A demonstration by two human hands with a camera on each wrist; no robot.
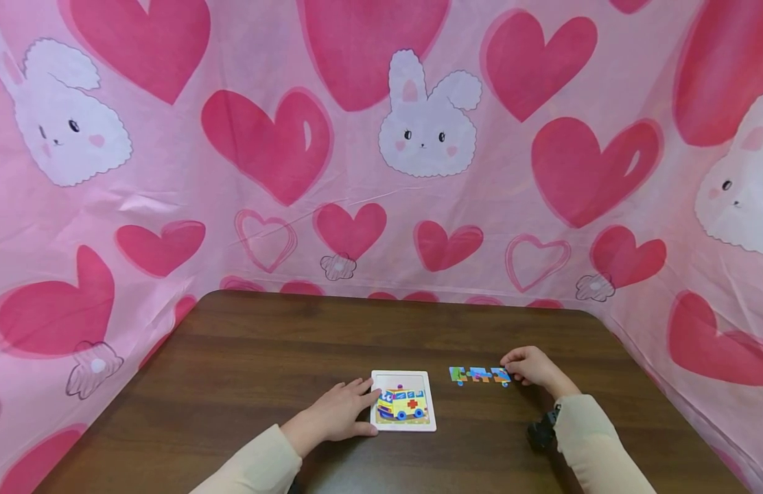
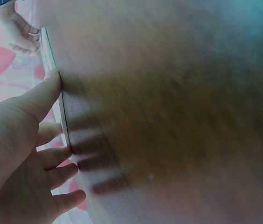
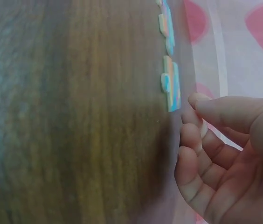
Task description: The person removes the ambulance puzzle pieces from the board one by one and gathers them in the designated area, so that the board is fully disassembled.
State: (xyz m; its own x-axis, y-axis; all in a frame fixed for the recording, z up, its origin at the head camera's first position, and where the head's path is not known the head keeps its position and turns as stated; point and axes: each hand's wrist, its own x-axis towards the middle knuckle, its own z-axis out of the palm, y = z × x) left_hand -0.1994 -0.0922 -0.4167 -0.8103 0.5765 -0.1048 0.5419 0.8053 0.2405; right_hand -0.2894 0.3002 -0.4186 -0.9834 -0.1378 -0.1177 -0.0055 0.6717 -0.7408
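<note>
A white-framed puzzle tray (image 1: 406, 428) lies on the table with a yellow ambulance picture (image 1: 409, 405) across its lower part; a pale bare strip shows above. My left hand (image 1: 339, 412) rests against the tray's left side, fingers extended, thumb near the lower corner. The left wrist view shows its thumb and fingertips along the tray's edge (image 2: 50, 56). Right of the tray, three colourful jigsaw pieces (image 1: 479, 375) sit in a row. Beside the rightmost piece (image 3: 171, 86), my right hand (image 1: 534, 370) has loosely bent fingers, with nothing between thumb and fingers in the right wrist view.
The dark brown wooden table (image 1: 283, 336) has rounded far corners. Behind and around it hangs a pink cloth (image 1: 357, 185) printed with hearts and rabbits. A small black device (image 1: 542, 432) sits at the right wrist.
</note>
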